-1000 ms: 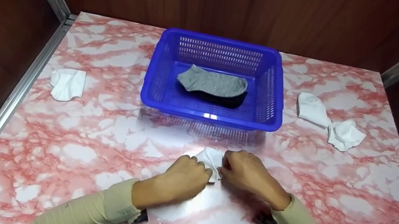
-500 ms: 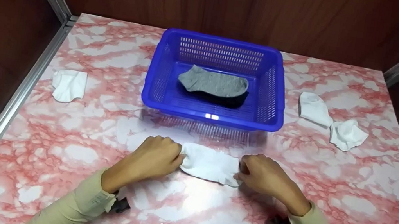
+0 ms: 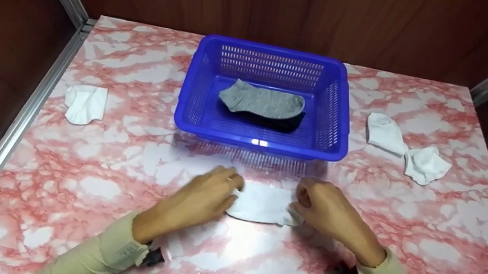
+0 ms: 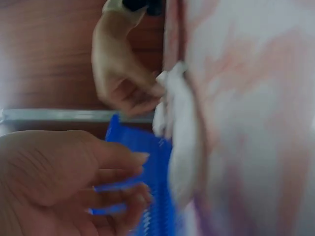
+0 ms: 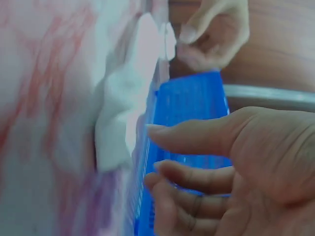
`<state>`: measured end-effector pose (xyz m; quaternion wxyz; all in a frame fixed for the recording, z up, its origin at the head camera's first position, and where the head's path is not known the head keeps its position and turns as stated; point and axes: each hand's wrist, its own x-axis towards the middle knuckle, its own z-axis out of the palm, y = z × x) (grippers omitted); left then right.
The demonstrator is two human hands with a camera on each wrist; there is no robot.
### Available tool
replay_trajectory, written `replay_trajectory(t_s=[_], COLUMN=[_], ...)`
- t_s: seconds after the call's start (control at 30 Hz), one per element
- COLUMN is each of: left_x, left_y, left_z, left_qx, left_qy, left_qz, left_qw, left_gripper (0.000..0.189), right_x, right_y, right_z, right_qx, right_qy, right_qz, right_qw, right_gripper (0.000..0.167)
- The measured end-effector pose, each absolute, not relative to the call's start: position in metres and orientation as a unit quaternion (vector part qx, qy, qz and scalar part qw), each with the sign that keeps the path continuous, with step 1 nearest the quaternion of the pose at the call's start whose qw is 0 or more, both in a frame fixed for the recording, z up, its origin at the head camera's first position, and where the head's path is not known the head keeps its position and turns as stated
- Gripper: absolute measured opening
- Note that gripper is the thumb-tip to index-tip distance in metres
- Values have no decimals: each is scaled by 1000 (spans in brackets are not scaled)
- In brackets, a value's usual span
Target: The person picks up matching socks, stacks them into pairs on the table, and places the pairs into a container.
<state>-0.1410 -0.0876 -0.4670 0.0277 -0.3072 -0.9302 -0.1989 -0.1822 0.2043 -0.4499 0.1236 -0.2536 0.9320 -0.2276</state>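
A white sock [image 3: 263, 203] lies flat and sideways on the table in front of the basket. My left hand [image 3: 204, 194] is at its left end, fingers loosely bent; in the left wrist view a gap shows between these fingertips and the sock [image 4: 184, 132]. At the opposite end is my right hand [image 3: 329, 210], fingertips right at the edge of the fabric. Its thumb and fingers stand apart in the right wrist view, beside the sock [image 5: 123, 98]. The blue basket [image 3: 259, 145] holds a grey sock [image 3: 263, 102] on top of a black one [image 3: 292, 123].
One crumpled white sock [image 3: 86, 104] lies at the left of the marbled table [image 3: 96, 187]. Two more white socks, one folded over [image 3: 386, 133] and one bunched up [image 3: 426, 165], lie at the right. Dark wood panels [image 3: 264, 4] enclose the back and sides.
My hands moved apart, straightening the bunched white sock until it lay stretched out. Since then my left hand has let go of its end, and the right hand's grip has loosened.
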Motion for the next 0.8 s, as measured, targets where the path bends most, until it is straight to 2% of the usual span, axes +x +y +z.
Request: replay_trajectory(t_s=[0.1,0.17,0.3,0.43,0.63,0.8], left_x=[-141,-141,-139,-137,-134,-132], left_y=[-78,-73,-68,-68,-68,-68], left_z=[-475,-479,-483,-483,-483,-482], left_qx=[-356,-368,-338,-285,-253,-247], left_qy=[-915,-914,-930,-949,-961,-965], left_qz=[-191,-172,-147,-137,-114,-92], left_qw=[11,9,15,16,6,12], left_gripper=[18,17,12,30,47,48], right_x=[-177,-175,-171,-171,-173,-175], right_y=[196,192,192,197,197,198], right_z=[-456,-461,-468,-469,-468,-468], right_qx=[-277,-285,-314,-337,-345,-360], right_qy=[925,926,929,928,930,926], right_qz=[-237,-225,-188,-158,-126,-111], right_qw=[111,104,61,20,26,24], right_gripper=[17,18,29,43,50,53])
